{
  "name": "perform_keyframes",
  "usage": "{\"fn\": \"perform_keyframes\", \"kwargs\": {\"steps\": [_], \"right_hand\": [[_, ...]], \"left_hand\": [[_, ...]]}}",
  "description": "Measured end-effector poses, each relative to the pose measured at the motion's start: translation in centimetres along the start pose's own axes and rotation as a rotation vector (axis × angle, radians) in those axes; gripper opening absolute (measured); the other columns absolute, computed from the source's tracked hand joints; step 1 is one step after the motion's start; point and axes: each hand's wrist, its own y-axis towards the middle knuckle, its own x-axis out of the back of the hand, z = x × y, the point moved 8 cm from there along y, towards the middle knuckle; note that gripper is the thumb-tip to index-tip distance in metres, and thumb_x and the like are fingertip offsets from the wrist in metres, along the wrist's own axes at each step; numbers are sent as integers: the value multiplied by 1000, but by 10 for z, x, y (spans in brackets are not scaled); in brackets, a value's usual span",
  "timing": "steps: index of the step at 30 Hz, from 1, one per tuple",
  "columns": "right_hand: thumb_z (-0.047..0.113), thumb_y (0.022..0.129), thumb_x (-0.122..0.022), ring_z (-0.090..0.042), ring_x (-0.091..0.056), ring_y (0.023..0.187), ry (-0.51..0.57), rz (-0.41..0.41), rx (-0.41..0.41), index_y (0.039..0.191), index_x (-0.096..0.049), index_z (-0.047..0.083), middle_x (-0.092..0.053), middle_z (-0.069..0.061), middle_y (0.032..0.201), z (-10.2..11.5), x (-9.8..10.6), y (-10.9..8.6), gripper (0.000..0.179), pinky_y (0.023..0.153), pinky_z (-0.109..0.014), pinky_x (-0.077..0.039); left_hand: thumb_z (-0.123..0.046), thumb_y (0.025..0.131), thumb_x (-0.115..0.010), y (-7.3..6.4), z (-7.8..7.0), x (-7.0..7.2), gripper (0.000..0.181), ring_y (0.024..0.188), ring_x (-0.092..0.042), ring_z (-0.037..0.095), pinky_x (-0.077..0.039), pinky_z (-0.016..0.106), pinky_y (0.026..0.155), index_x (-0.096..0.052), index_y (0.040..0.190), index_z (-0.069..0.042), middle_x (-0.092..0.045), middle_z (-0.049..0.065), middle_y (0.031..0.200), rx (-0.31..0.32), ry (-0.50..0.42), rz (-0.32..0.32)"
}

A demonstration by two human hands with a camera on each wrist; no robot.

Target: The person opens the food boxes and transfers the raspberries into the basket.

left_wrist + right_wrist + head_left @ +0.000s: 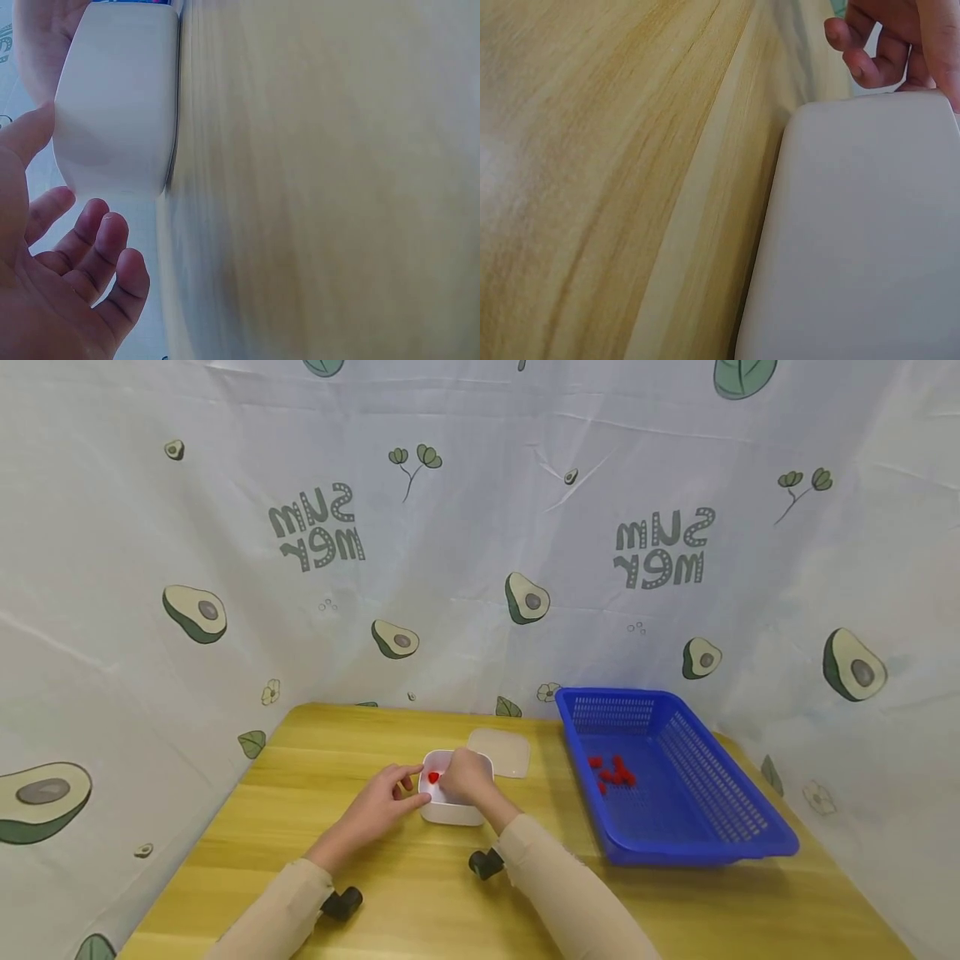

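Observation:
A small white plastic container (450,814) with rounded corners stands on the table, a small red piece (433,777) inside it on the left. My left hand (378,806) holds the container's left corner, thumb and index finger at the rim. In the left wrist view, the other fingers (112,232) of that hand curl loosely beside the white wall. My right hand (467,777) reaches down into the container from the right, knuckles up. Its fingertips are hidden, and I cannot tell whether they pinch anything.
Behind the container lies a pale, translucent lid (501,752) on the wooden table (405,893). To the right stands a large blue plastic basket (600,822) with several small red pieces (618,772) at its left side. A printed curtain (465,543) hangs along the table's back edge.

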Motion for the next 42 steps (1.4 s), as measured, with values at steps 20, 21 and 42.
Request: {"fn": "perform_keyframes", "kwargs": {"steps": [20, 21, 42], "right_hand": [[13, 85, -77, -24, -56, 74, 77, 29, -22, 89, -68, 1, -63, -8, 83, 8, 6, 2, 15, 67, -32, -48], [13, 84, -78, -24, -56, 73, 84, 31, -23, 89, -68, 1, -63, -8, 82, 9, 6, 2, 15, 66, -31, -47], [8, 86, -72, -14, -38, 49, 159, 103, -2, 79, -73, -2, -42, 0, 57, 11, 16, -8, 13, 45, -26, -31]], "left_hand": [[-36, 90, -76, 5, -4, 9, 55, 82, -51, 14, -44, 27, 69, -61, 139, -15, -57, -2, 97, -22, 25, -8], [-36, 90, -76, 5, -4, 9, 54, 82, -51, 15, -44, 26, 70, -61, 139, -16, -57, -2, 97, -21, 25, -7], [-34, 91, -75, -1, 0, 1, 53, 83, -50, 16, -44, 27, 68, -61, 139, -15, -55, -2, 97, 5, 15, 12]]}}
